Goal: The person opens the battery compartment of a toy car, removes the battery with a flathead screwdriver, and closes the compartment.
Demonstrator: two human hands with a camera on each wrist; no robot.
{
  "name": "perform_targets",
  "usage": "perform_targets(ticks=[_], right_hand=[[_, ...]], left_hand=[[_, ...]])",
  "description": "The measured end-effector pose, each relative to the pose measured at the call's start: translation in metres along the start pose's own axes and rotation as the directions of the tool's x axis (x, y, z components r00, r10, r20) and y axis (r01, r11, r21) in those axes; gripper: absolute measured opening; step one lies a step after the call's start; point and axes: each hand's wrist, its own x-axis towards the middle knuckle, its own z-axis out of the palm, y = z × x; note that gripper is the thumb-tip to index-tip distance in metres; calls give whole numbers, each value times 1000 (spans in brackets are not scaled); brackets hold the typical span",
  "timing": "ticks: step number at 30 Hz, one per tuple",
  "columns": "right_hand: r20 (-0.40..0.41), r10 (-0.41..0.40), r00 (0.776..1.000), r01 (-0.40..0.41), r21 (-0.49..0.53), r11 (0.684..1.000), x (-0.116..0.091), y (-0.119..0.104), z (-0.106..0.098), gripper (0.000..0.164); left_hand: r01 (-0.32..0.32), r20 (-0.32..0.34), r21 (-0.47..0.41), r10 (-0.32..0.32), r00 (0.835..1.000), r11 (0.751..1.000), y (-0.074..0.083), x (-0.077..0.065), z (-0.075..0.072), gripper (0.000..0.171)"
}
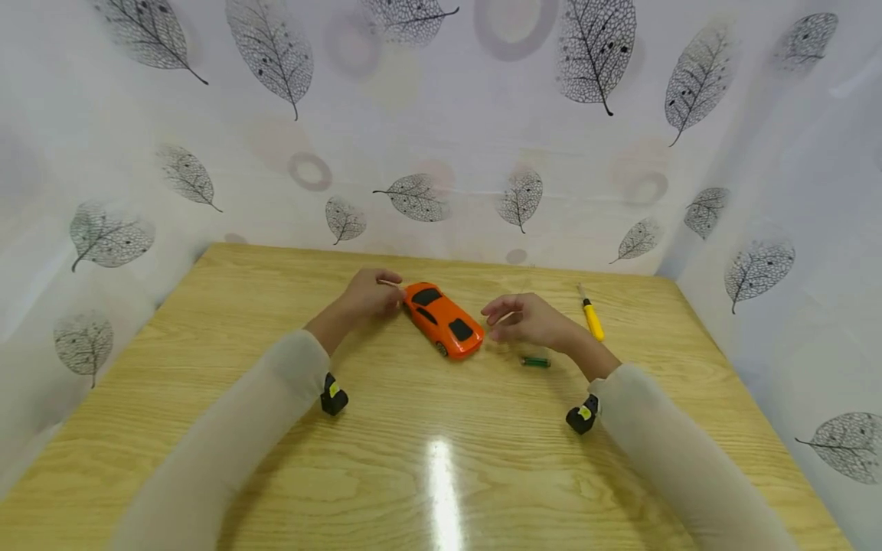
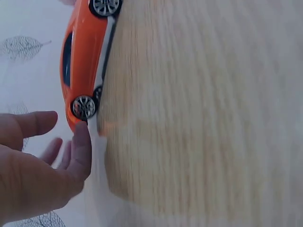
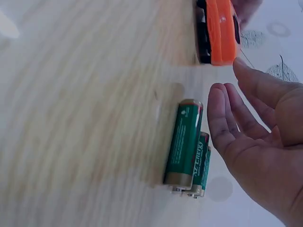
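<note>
An orange toy car (image 1: 445, 321) with black windows stands on its wheels on the wooden table, between both hands. At its far left end is my left hand (image 1: 374, 294), loosely bent. In the left wrist view its fingertips reach the car's end by a wheel (image 2: 84, 107), and the thumb stands apart. My right hand (image 1: 529, 320) hovers by the car's near right end, fingers relaxed with nothing in them. The right wrist view has the fingertips close to the car's end. Green batteries (image 3: 184, 144) lie together on the table just beside that hand.
A screwdriver (image 1: 592, 320) with a yellow handle lies to the right, beyond the right wrist. Leaf-printed white cloth (image 1: 468, 138) rises behind the table (image 1: 386, 459) and along both sides. Both sleeved forearms (image 1: 234, 436) stretch over the table's near part.
</note>
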Motion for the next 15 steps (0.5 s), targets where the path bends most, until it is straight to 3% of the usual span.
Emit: perform_targets(ticks=[3, 6, 10, 15], right_hand=[[-25, -33, 999, 32, -68, 997, 3, 0, -6, 41], [-51, -74, 996, 67, -140, 988, 8, -1, -11, 39], [-83, -111, 990, 91, -214, 973, 20, 3, -12, 37], [-102, -114, 988, 91, -208, 974, 36, 5, -7, 38]], left_hand=[[82, -1, -117, -83, 997, 990, 5, -8, 7, 57], [128, 6, -173, -129, 992, 977, 8, -15, 15, 65], [144, -34, -203, -154, 987, 968, 9, -21, 25, 75], [139, -60, -280, -161, 985, 950, 7, -26, 33, 80]])
